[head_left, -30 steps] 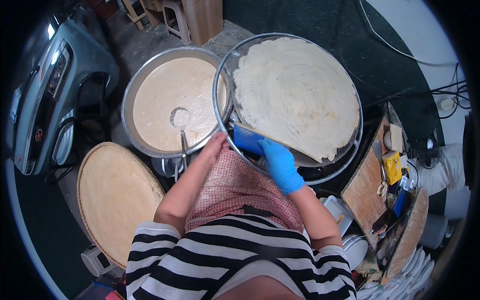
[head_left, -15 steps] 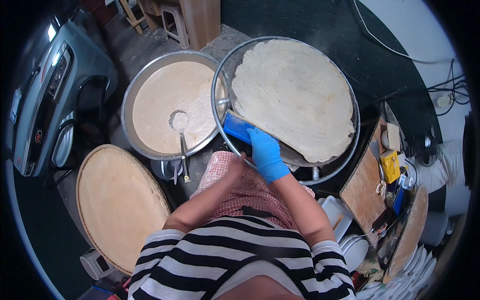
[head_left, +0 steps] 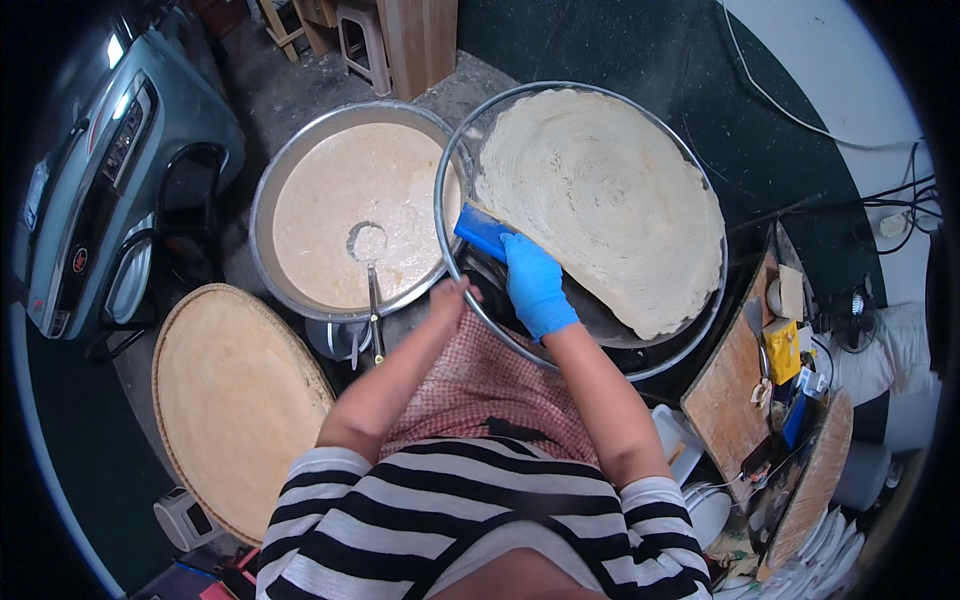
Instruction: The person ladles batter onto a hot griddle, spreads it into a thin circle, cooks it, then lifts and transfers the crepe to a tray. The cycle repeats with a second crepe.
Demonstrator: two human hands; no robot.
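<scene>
A large round griddle (head_left: 625, 342) carries a wide sheet of pale batter (head_left: 600, 200) marked with concentric rings. A metal ring (head_left: 706, 330) runs round its outside. In its blue glove, my right hand (head_left: 537, 290) is closed on a blue scraper (head_left: 480, 230), whose edge meets the near-left margin of the batter sheet. My bare left hand (head_left: 457, 298) has its fingers closed on the ring at the near left. To the left stands a wide metal basin (head_left: 262, 250) of beige batter. A ladle (head_left: 375, 310) rests in it, its handle over the near rim.
A round woven tray (head_left: 240, 410) leans at the near left, below a grey-blue scooter (head_left: 120, 170). Right of the griddle are a wooden board (head_left: 735, 380), a yellow packet (head_left: 782, 350) and cables. A plastic stool (head_left: 362, 45) stands at the back beside a wooden cabinet.
My left hand has moved up and left along the ring. The batter sheet's broad streaks have given way to fine concentric rings. The scraper keeps nearly the same place; the whole view has shifted slightly.
</scene>
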